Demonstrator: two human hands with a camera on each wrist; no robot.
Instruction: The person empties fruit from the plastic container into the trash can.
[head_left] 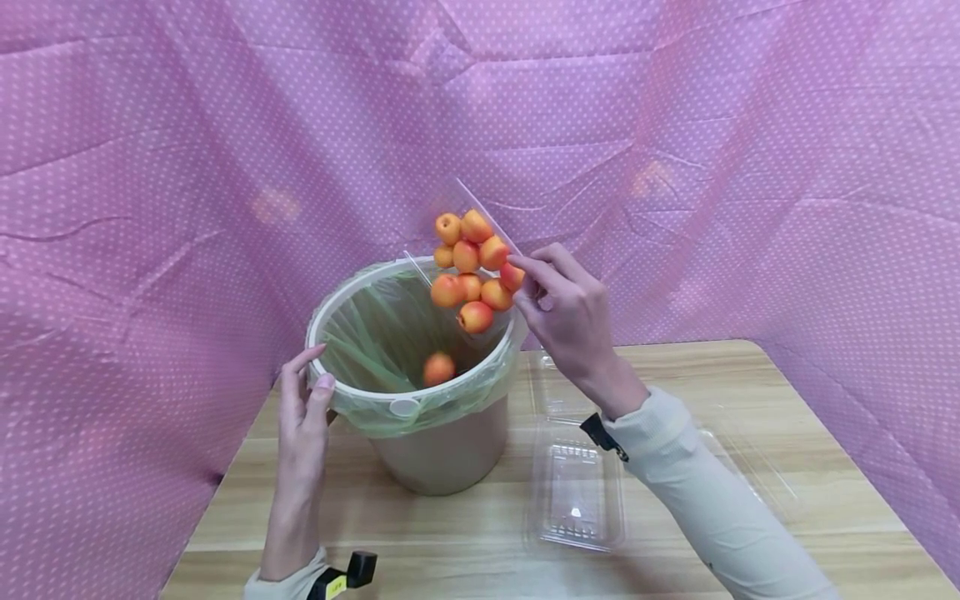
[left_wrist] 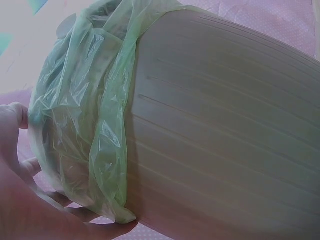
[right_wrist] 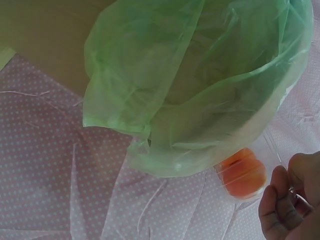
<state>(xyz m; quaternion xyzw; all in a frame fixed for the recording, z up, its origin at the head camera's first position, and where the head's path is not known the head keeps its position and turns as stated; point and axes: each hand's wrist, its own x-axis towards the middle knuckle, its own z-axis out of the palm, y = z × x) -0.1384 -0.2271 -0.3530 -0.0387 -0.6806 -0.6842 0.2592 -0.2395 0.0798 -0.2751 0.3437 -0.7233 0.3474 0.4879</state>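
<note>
My left hand (head_left: 302,425) grips the rim of a grey-brown trash bin (head_left: 450,454) lined with a thin green bag (head_left: 465,404). In the left wrist view its fingers (left_wrist: 112,230) lie along the bagged rim. Above the bin's far right side, my right hand (head_left: 566,308) pinches the edge of a clear plastic box (head_left: 492,221), tilted toward the opening. Several orange-red fruits that look like apricots (head_left: 467,257) are bunched in and at the box. A single fruit (head_left: 438,368) is lower down, inside the bin's mouth. The bin's bottom is hidden.
Another clear plastic box (head_left: 576,492) lies on the wooden table (head_left: 465,542) right of the bin. More clear plastic (head_left: 738,454) lies near the right forearm. Pink dotted cloth (head_left: 187,167) hangs round the back and sides.
</note>
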